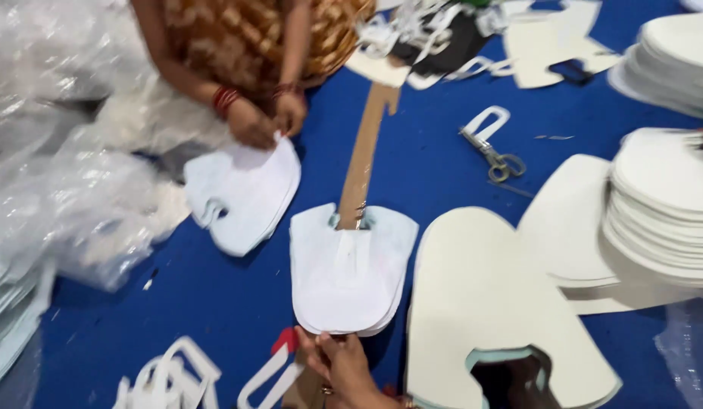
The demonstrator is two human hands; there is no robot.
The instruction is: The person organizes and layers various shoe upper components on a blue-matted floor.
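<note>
Far left: crumpled clear plastic sheeting [56,136]. Next to it a co-worker's hands [264,121] press a stack of white cut pieces [245,193] on the blue cloth [215,303]. Bottom left: white offcut loops [170,379].

Centre: your white cut-piece stack [348,273] lies flat on the cloth, just above your hand. Long axis runs near-far; rounded end points at you, notched end points away. A brown cardboard strip [364,155] runs from the notch away from you, tilted slightly right.

Your one visible hand [340,363] sits at the bottom centre, fingertips touching the stack's near edge, fingers slightly apart; can't tell which hand it is.

Right: scissors [495,151], a big white template [488,303], then tall stacks of white pieces [662,212].
</note>
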